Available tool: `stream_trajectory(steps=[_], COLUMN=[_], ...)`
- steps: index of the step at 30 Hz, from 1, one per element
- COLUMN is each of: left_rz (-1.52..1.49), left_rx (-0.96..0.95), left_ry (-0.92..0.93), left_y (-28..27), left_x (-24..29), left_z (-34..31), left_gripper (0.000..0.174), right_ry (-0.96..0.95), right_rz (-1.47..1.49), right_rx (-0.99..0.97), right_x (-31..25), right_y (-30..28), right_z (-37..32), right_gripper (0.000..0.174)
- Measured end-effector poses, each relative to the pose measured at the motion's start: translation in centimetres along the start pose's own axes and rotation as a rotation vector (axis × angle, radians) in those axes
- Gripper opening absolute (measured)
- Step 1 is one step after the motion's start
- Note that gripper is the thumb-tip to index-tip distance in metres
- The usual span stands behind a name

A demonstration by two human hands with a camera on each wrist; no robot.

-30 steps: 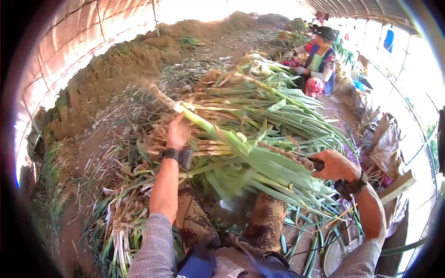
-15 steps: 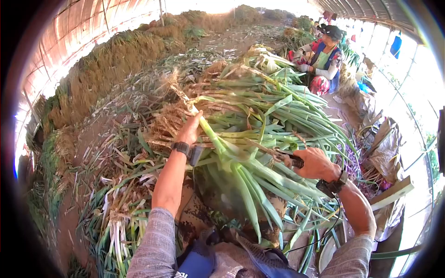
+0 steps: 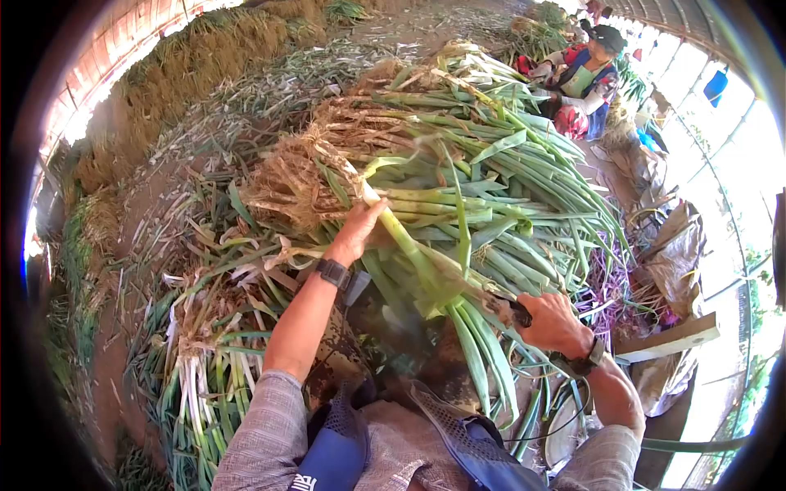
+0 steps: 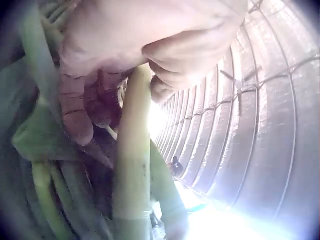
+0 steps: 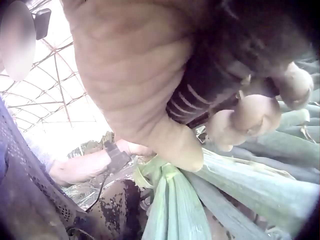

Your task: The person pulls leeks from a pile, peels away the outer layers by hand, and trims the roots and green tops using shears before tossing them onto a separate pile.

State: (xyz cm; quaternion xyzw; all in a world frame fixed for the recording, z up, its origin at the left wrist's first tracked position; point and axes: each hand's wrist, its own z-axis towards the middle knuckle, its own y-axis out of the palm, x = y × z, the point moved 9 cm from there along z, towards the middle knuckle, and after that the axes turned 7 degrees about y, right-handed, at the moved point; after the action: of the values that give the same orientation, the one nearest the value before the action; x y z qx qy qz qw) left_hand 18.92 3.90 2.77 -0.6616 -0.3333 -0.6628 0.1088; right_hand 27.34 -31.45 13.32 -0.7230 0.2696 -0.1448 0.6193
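Note:
My left hand (image 3: pixel 356 231) grips a large green onion (image 3: pixel 403 239) around its pale lower shaft, roots pointing up and left. In the left wrist view the fingers and thumb wrap the onion's shaft (image 4: pixel 132 165). My right hand (image 3: pixel 555 323) holds a tool by its dark handle (image 3: pixel 519 313), which shows ridges in the right wrist view; its working end is hidden. A brownish strip (image 3: pixel 479 293) runs from the stalk to the right hand. Below it hang the onion's green leaves (image 3: pixel 483 352). In the right wrist view, the thumb (image 5: pixel 182 150) lies close over these leaves.
A big heap of green onions (image 3: pixel 508 188) lies ahead, roots to the left. Another bundle (image 3: pixel 201 376) lies left of my legs. Leaf scraps litter the ground (image 3: pixel 164 237). Another person (image 3: pixel 585 86) sits at the back right. A wooden board (image 3: pixel 670 337) juts in at right.
The onion and my left hand have moved right and down in the head view, while my right hand has shifted left and down. The hanging leaves have swung lower. Both hands keep their hold.

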Motion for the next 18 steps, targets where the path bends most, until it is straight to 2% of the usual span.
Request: stream_trajectory(steps=[3, 5, 7, 9, 14, 18], left_rz=[0.101, 0.090, -0.091, -0.106, -0.094, -0.116], left_rx=[-0.018, -0.039, -0.030, -0.007, 0.025, 0.008], left_ry=[-0.046, -0.036, -0.089, -0.083, -0.049, -0.014], left_y=[-0.5, -0.5, -0.5, -0.8, -0.8, -1.1], left_x=[0.4, 0.5, -0.5, -1.1, -0.7, -0.4], left_z=[-1.0, -1.1, -1.2, -1.3, -1.7, -2.0], left_gripper=[0.033, 0.035, 0.037, 0.036, 0.033, 0.031], right_ry=[0.076, -0.053, -0.113, -0.046, -0.064, -0.087], right_rz=[0.048, 0.020, 0.023, 0.050, 0.016, -0.027], right_rx=[-0.039, 0.112, 0.191, 0.051, 0.064, 0.005], right_x=[0.4, -1.1, -1.7, -1.4, -3.4, -3.8], right_y=[0.6, -0.3, -0.4, 0.6, -0.2, -0.3], right_z=[-0.4, -0.7, -0.1, 1.5, 4.1, 3.4], right_gripper=[0.025, 0.021, 0.022, 0.026, 0.026, 0.028])
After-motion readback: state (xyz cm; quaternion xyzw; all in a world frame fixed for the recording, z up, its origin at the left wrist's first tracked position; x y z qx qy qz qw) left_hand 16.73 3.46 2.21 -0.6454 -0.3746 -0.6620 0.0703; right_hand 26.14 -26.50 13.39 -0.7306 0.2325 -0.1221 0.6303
